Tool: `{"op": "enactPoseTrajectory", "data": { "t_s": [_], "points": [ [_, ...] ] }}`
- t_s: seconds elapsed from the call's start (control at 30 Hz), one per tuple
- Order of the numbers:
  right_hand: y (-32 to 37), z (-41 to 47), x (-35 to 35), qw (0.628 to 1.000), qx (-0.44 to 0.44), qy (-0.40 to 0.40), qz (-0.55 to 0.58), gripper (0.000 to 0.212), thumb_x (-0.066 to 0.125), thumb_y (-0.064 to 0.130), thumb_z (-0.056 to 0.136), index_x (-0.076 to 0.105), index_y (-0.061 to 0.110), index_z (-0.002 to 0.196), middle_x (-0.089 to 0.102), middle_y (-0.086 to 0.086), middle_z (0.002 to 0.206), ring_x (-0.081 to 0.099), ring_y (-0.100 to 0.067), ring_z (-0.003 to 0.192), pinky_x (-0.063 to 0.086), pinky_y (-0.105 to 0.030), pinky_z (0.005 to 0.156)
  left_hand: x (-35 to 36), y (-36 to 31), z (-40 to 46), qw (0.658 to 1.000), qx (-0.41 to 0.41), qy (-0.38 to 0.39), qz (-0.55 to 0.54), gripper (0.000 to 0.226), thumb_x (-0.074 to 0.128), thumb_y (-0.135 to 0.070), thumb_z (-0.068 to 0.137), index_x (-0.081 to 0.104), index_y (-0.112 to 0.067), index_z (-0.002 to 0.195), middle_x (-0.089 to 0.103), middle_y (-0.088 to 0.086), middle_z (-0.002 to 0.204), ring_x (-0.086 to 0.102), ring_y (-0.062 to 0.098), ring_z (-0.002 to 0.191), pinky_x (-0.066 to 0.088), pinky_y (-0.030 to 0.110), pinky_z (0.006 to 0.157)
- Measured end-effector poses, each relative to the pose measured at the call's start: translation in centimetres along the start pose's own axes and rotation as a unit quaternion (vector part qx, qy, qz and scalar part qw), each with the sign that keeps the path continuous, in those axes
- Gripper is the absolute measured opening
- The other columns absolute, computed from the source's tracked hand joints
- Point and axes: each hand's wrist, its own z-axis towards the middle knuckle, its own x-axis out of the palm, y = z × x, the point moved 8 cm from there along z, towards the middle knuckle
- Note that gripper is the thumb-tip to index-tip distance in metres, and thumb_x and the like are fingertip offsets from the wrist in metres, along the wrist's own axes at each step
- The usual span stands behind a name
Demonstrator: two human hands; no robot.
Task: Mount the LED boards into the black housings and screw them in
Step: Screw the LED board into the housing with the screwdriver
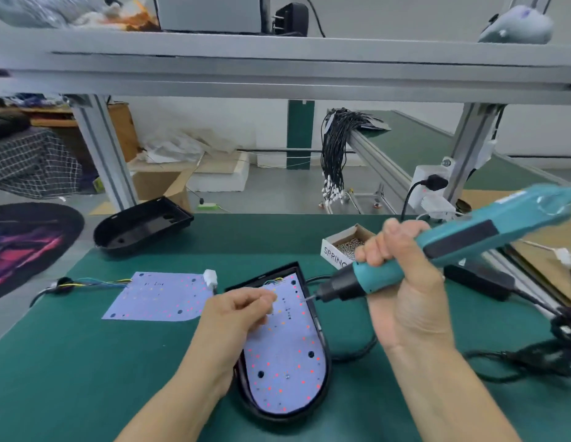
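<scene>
A spare LED board (159,296) is lying on the green mat (70,362). The left hand (236,311) is pinching something tiny over the LED board in the black housing (284,362). The right hand (402,282) is gripping the teal electric screwdriver (453,244), beside a box (336,255) reading "SPRING".

Open mat (86,362) left (cables (533,362) crowd right).
</scene>
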Motion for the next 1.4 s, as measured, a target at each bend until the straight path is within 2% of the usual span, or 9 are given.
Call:
{"op": "enactPoseTrajectory", "data": {
  "t_s": [0.1,0.27,0.43,0.53,0.63,0.77,0.93,1.1,1.4],
  "points": [
    [-1.8,-0.1,1.3,1.0,0.007,0.0,-0.024,0.028,0.062,0.008,0.079,0.043,0.021,0.063,0.041,0.006,0.05,0.043,-0.011,0.048,0.042,-0.024,0.061,0.4,-0.9,-0.3,0.998,0.048,0.018,0.043,0.025,0.065,0.001,0.083,0.074,-0.017,0.069,0.07,-0.015,0.066,0.057,-0.007,0.057,0.041,0.002,0.058],
    [-2.8,0.2,1.6,0.999,0.005,-0.006,-0.051,0.027,0.062,0.008,0.077,0.039,0.018,0.068,0.04,0.007,0.05,0.043,-0.012,0.048,0.042,-0.025,0.061,0.9,-1.4,-0.3,0.994,0.071,0.035,0.073,0.022,0.069,-0.006,0.082,0.077,-0.024,0.071,0.072,-0.01,0.079,0.059,0.001,0.071,0.042,0.006,0.064],
    [-2.3,1.5,1.1,0.995,-0.02,-0.001,-0.099,0.027,0.065,0.005,0.074,0.046,0.021,0.062,0.042,0.006,0.051,0.042,-0.015,0.048,0.042,-0.027,0.061,-3.2,-1.4,-0.6,0.954,0.094,-0.1,0.268,0.017,0.069,-0.028,0.082,0.061,-0.033,0.095,0.056,-0.014,0.093,0.052,0.002,0.088,0.038,0.02,0.068],
    [-2.5,2.2,1.1,0.99,-0.038,0.017,-0.131,0.031,0.065,0.004,0.074,0.05,0.026,0.058,0.045,0.007,0.048,0.043,-0.016,0.047,0.042,-0.031,0.064,-3.7,1.1,-0.9,0.954,-0.012,-0.076,0.29,0.053,0.071,-0.046,0.076,0.044,-0.033,0.119,0.05,-0.012,0.108,0.052,0.014,0.096,0.038,0.03,0.073],
    [-3.3,2.7,1.0,0.986,-0.039,0.029,-0.161,0.033,0.066,0.003,0.074,0.052,0.027,0.055,0.047,0.009,0.048,0.043,-0.015,0.046,0.04,-0.033,0.065,-2.1,2.2,-0.9,0.963,-0.062,-0.037,0.258,0.089,0.077,-0.045,0.07,0.024,-0.032,0.14,0.048,-0.013,0.119,0.052,0.017,0.1,0.037,0.028,0.077],
    [-4.3,3.2,0.4,0.978,-0.022,0.049,-0.202,0.033,0.068,0.005,0.073,0.053,0.027,0.053,0.046,0.011,0.05,0.043,-0.016,0.047,0.042,-0.033,0.064,-0.7,2.2,-0.3,0.971,-0.068,-0.039,0.225,0.106,0.078,-0.024,0.068,0.009,-0.028,0.149,0.061,-0.008,0.091,0.062,0.013,0.079,0.046,0.029,0.066],
    [-4.9,3.5,-0.7,0.975,-0.002,0.043,-0.217,0.033,0.069,0.004,0.07,0.051,0.026,0.053,0.043,0.004,0.052,0.041,-0.019,0.047,0.043,-0.03,0.059,0.3,2.1,0.1,0.968,-0.068,-0.019,0.24,0.099,0.075,-0.021,0.069,0.014,-0.03,0.146,0.065,-0.006,0.091,0.064,0.02,0.084,0.053,0.038,0.079],
    [-5.2,3.7,-1.0,0.971,0.008,0.035,-0.238,0.032,0.07,0.004,0.068,0.051,0.025,0.054,0.041,-0.001,0.056,0.04,-0.02,0.047,0.044,-0.032,0.062,0.3,2.3,0.2,0.974,-0.059,-0.011,0.219,0.057,0.074,-0.016,0.067,0.042,-0.032,0.111,0.069,-0.008,0.086,0.067,0.021,0.081,0.055,0.044,0.077],
    [-5.6,3.6,-1.0,0.966,0.019,0.064,-0.248,0.03,0.076,0.014,0.065,0.052,0.025,0.053,0.044,0.003,0.049,0.04,-0.02,0.049,0.041,-0.034,0.068,0.4,2.3,0.2,0.978,-0.06,-0.001,0.198,0.051,0.072,-0.018,0.066,0.048,-0.03,0.109,0.069,-0.01,0.094,0.066,0.021,0.09,0.054,0.043,0.082]
  ]
}}
